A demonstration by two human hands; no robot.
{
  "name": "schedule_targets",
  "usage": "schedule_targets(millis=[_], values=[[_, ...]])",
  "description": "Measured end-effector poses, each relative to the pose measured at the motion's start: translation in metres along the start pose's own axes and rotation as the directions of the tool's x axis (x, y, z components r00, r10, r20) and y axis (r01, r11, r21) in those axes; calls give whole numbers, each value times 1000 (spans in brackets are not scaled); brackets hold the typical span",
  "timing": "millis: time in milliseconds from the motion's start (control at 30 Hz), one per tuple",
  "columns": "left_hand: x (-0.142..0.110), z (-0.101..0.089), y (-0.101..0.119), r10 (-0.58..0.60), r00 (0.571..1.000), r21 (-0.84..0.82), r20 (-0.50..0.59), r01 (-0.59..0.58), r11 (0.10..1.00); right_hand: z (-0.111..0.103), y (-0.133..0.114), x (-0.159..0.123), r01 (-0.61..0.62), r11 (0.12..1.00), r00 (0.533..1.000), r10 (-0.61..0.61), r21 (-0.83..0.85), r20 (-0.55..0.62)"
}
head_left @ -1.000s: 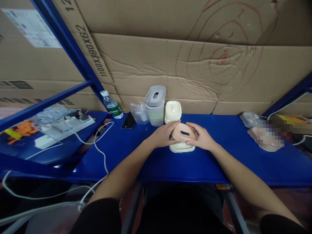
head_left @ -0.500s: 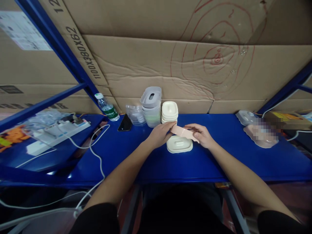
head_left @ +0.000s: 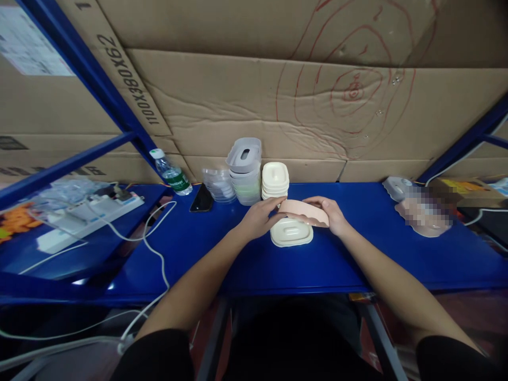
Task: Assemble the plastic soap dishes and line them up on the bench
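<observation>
On the blue tabletop point(head_left: 337, 264), at its middle: one pale pink plastic shell point(head_left: 304, 210), shallow, with a wavy lower edge, tilted so that its side wall faces the viewer. Held between two bare hands set apart: left hand point(head_left: 260, 217) gripping the left end, right hand point(head_left: 335, 216) gripping the right end, fingers at the far side partly hidden. Directly beneath in view: one cream lid-like piece point(head_left: 291, 234), lying flat, rounded rectangle with a raised bar at its centre, its far edge overlapped by the shell; contact between the two cannot be told. Just behind the left hand: one stack of cream pieces point(head_left: 275, 177), the top one matching in form. Beside it, to the left: one taller stack of grey translucent containers point(head_left: 245, 180), the uppermost with a dark oval opening. Next: one nested group of clear containers point(head_left: 219, 186); one dark phone point(head_left: 201, 199), lying flat; one water bottle point(head_left: 173, 175), green label, leaning in view. Far left: one white power strip point(head_left: 89, 223) with plugs, and a white cable point(head_left: 163, 264). Far right: one pinkish plastic piece point(head_left: 423, 225), partly blurred. Behind all: cardboard panel point(head_left: 222, 95) with red hand-drawn rings.
</observation>
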State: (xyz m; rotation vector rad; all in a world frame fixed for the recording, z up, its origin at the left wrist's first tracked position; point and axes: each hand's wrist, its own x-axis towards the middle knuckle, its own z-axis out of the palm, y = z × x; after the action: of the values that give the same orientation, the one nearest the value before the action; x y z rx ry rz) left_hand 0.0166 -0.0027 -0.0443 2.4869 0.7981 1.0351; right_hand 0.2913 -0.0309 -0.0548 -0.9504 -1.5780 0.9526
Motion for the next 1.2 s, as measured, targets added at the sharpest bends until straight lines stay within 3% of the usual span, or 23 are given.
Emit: schedule_targets(millis=[267, 467, 633, 800, 867, 933, 1033, 1100, 1200], values=[[3, 7, 6, -98, 995, -358, -3, 91, 929, 7, -7, 4, -261, 955, 965, 254, 138, 69], [3, 11, 4, -169, 986, -532, -8, 139, 835, 7, -3, 4, -276, 949, 960, 263, 152, 101], [7, 15, 1, -206, 978, -715, 5, 148, 683, 5, 1, 5, -165, 985, 986, 163, 44, 43], [14, 13, 1, -335, 942, -790, -30, 183, 585, -3, 3, 1, 83, 948, 992, -106, -306, -61], [15, 10, 1, -426, 904, -811, -27, 229, 538, -5, 1, -3, 186, 883, 977, -212, -432, -12], [15, 6, 1, -508, 861, -826, -31, 264, 498, -6, -2, -5, 315, 783, 947, -299, -537, 120], [13, 1, -2, -579, 814, -830, -49, 289, 477, -3, -6, -7, 459, 640, 888, -314, -616, 336], [13, 0, -5, -599, 798, -822, -68, 295, 487, 0, -7, -8, 479, 598, 877, -290, -643, 384], [12, 2, -11, -597, 799, -812, -69, 303, 499, 1, -5, -9, 476, 558, 879, -301, -680, 369]])
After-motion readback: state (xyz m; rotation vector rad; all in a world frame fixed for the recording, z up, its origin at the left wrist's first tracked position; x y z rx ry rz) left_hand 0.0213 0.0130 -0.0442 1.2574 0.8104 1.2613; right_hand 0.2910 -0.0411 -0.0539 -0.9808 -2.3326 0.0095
